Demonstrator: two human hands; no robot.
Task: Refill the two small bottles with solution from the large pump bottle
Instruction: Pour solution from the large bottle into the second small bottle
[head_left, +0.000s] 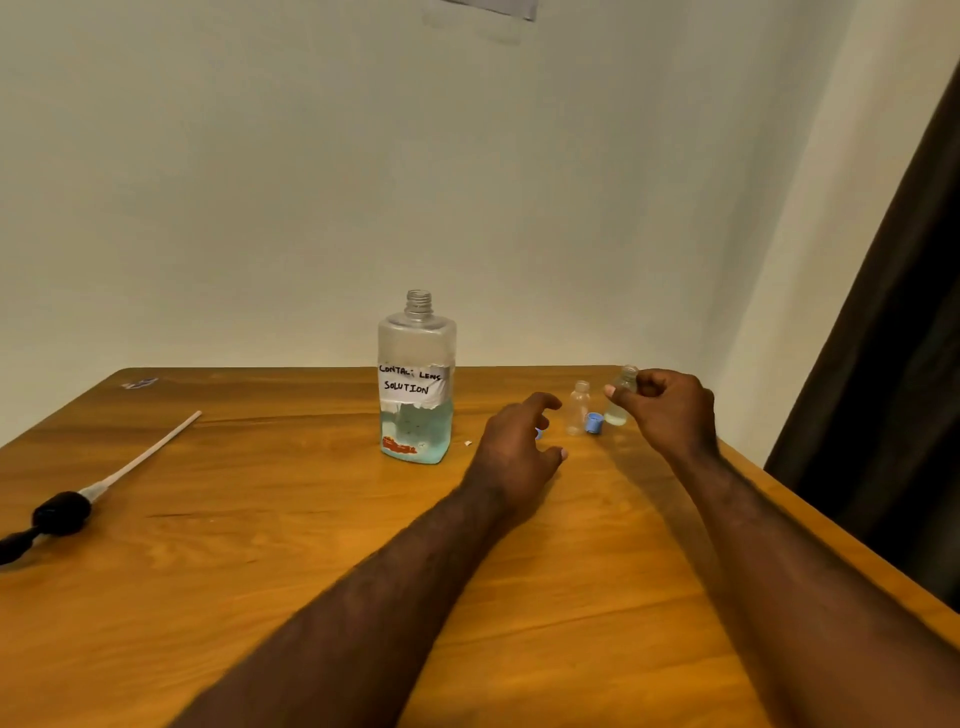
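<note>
Capping likely next: right hand (670, 410) pinches part-filled small bottle (618, 411) at neck; left hand (514, 452) loosely spread near blue cap (595, 423). Keep bottle upright, thread squarely.

Found table (260, 597) in wood, smooth, semi-gloss. Recorded large bottle (417, 338), empty small bottle (578, 410) and part-filled small bottle (618, 410) as clear plastic, glossy. Noted label (412, 382) as white paper, matt and creased. Logged blue cap (595, 423) as plastic, curtain (893, 364) as dark matt cloth.

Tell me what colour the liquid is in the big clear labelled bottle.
Pale turquoise liquid in the large clear plastic bottle; the head view shows it.
</note>
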